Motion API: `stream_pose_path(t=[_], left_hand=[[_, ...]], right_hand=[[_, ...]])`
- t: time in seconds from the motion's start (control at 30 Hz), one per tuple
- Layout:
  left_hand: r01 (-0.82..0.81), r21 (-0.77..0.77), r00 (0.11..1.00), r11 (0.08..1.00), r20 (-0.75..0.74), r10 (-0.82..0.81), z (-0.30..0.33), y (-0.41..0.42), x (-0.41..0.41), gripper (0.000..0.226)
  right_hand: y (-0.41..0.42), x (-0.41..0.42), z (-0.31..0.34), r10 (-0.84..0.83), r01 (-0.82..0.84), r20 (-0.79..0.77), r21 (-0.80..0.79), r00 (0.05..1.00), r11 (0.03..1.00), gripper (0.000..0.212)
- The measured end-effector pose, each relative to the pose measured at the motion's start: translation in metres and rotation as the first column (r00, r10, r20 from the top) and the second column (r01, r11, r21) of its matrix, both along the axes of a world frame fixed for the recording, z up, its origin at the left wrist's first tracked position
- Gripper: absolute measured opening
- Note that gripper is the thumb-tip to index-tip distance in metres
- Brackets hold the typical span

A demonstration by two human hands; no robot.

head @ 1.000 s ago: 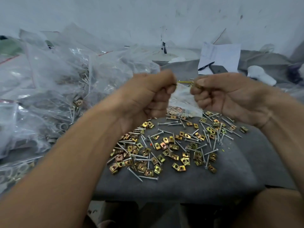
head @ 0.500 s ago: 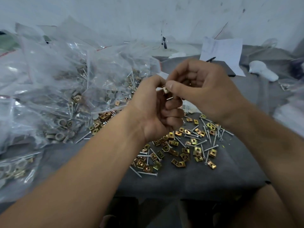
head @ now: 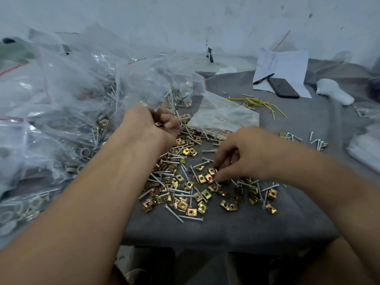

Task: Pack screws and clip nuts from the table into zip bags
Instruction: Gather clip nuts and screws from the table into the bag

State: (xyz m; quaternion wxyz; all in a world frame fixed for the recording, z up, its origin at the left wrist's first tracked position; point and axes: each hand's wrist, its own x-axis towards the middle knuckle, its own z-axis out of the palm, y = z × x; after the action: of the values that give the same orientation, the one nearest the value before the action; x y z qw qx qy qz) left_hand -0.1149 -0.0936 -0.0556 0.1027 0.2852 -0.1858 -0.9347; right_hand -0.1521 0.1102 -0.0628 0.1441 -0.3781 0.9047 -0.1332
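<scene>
Right hand (head: pixel 244 155) pinches at clip nuts (head: pixel 209 178) in the loose pile on the grey surface (head: pixel 236 227). Left hand (head: pixel 153 125), curled, grips a few nuts. Risk: nuts slip out, or long screws (head: pixel 190 218) snag fingers, scattering parts toward the edge.

Left hand (head: pixel 153 122) curled palm-up, one clip nut (head: pixel 158 124) showing in its grip; any more inside is hidden. Right hand (head: pixel 244 155) fingertips cover the nuts under them, probably pinching one, can't confirm. Bag pile (head: pixel 61 103) cut off at left edge, contents blurred. Paper (head: pixel 287 66) text unreadable.
</scene>
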Motion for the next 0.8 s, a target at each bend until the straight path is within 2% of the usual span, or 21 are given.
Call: stream_pose_path(t=[0.27, 0.4, 0.57, 0.63, 0.67, 0.73, 0.8], left_hand=[[0.053, -0.002, 0.998, 0.999, -0.031, -0.053, 0.001, -0.003, 0.004, 0.023], [0.055, 0.01, 0.997, 0.998, -0.055, -0.054, 0.005, -0.002, 0.004, 0.022], [0.106, 0.006, 0.993, 0.994, -0.053, -0.106, 0.007, 0.0, 0.007, 0.027], [0.147, -0.017, 0.988, 0.989, -0.042, -0.148, 0.006, 0.0, 0.008, 0.029], [0.167, -0.036, 0.985, 0.985, -0.033, -0.168, 0.006, 0.0, 0.008, 0.03], [0.21, -0.069, 0.977, 0.975, -0.014, -0.211, 0.005, 0.003, 0.008, 0.031], [0.26, -0.093, 0.965, 0.961, -0.005, -0.262, 0.005, 0.008, 0.008, 0.032]], right_hand=[[-0.006, -0.002, -0.003, -0.076, 0.074, 0.035, 0.05, 0.996, 0.996, 0.019], [-0.004, -0.001, -0.002, -0.104, 0.102, 0.097, 0.017, 0.99, 0.995, 0.021], [-0.002, 0.0, 0.0, -0.092, 0.092, -0.001, 0.054, 0.996, 0.994, 0.016], [-0.002, -0.001, 0.001, -0.106, 0.108, 0.04, -0.053, 0.994, 0.993, 0.016], [-0.001, -0.002, 0.001, -0.116, 0.137, 0.121, -0.183, 0.986, 0.973, 0.016], [0.002, -0.004, 0.005, -0.083, 0.261, 0.36, -0.483, 0.929, 0.835, 0.016], [0.006, -0.006, 0.01, 0.032, 0.378, 0.523, -0.655, 0.852, 0.654, 0.02]])
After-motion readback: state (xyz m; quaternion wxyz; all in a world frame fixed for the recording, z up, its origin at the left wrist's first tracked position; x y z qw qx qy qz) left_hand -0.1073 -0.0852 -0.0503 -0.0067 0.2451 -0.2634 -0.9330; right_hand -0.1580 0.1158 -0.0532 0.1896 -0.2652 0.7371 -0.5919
